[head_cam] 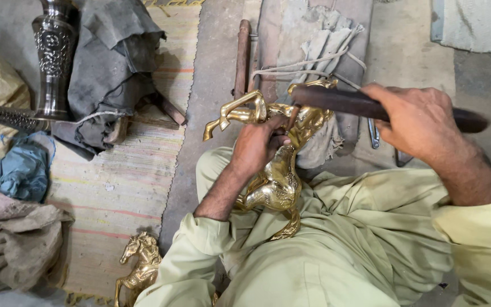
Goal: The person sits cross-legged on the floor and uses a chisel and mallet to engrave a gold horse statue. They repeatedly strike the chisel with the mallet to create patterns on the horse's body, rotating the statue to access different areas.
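A dark embossed metal vase [55,54] is standing upright at the upper left of the frame; what is inside it cannot be seen from here. A crumpled grey cloth [112,62] is lying just beside it on a striped woven mat [126,182].

At the centre of the frame, a shiny golden brass horse figurine [271,170] is resting in the lap of a seated person in pale yellow-green clothing. It is polished and reflective, with bent forelegs reaching toward the upper left and its curved body pointing down toward the lap.

The left hand [257,145] is clenching around the figurine's neck — gripping it firmly. The right hand [419,122], at the upper right, is wrapping around a long dark rod-shaped tool [342,102], whose end is touching the horse near its head.

A second, smaller golden horse figurine [140,264] is standing at the lower left on the mat's edge.
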